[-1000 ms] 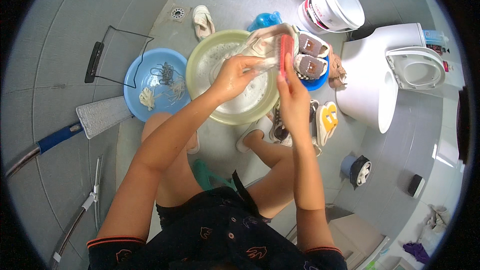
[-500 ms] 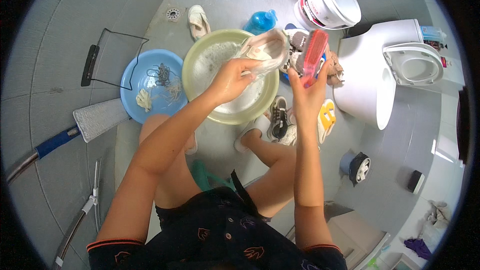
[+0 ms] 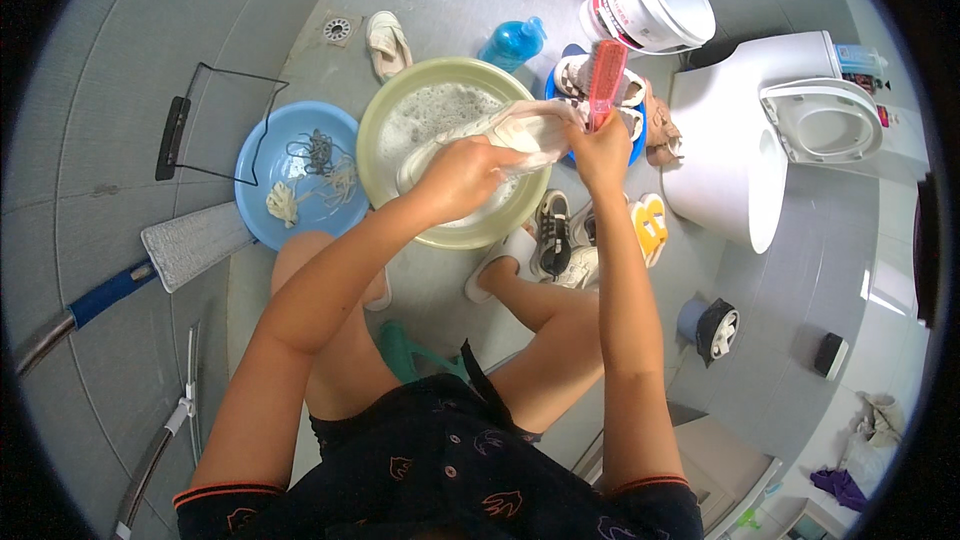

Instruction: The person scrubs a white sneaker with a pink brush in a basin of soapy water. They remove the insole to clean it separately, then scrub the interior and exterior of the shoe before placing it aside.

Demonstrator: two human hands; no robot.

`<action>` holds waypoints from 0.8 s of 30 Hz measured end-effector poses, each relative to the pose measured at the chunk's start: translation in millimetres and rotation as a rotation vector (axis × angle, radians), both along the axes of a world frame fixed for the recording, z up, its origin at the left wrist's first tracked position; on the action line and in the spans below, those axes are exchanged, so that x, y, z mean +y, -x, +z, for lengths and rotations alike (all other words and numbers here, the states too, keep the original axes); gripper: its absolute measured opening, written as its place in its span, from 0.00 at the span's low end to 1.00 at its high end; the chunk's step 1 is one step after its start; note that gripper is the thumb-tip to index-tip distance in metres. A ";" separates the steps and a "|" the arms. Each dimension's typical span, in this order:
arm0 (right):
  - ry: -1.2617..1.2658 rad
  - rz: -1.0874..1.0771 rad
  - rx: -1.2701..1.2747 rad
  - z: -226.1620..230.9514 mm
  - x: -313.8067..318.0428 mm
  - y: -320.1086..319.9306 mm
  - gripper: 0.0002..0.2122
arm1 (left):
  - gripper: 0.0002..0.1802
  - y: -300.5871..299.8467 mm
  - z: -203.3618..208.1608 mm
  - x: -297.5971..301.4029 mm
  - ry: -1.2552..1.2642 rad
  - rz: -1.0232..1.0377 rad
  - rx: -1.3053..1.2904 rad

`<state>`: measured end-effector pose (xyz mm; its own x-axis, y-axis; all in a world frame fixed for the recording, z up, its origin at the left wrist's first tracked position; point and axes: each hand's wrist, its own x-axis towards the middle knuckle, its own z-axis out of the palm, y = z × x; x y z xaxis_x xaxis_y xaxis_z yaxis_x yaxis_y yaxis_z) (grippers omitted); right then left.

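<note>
Grey tiled wall (image 3: 100, 140) at left. White low-cut shoe (image 3: 540, 133) grasped by left hand (image 3: 465, 178) over round pale-green plastic basin (image 3: 366, 155); red plastic brush (image 3: 607, 77), gripped by right hand (image 3: 603, 152), brought nearer shoe; brushing seemingly paused.

- White round plastic bucket with a wire handle (image 3: 655, 10): red-and-black printed label (image 3: 606, 16) on its curved side, with dark and red characters; print small and slanted, not cleanly legible.
- Small red-and-white package beside the white ceramic toilet (image 3: 735, 140): coloured printing seen at its edge, too small to read.
- Elsewhere: no readable lettering or numbers found.
</note>
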<state>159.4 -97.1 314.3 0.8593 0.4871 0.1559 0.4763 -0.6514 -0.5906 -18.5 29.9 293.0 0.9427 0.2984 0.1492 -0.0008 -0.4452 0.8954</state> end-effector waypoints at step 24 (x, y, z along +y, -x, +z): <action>0.048 0.224 0.121 55.8 -2.5 29.6 0.14 | 0.11 -13.7 -20.6 31.5 0.285 0.256 0.142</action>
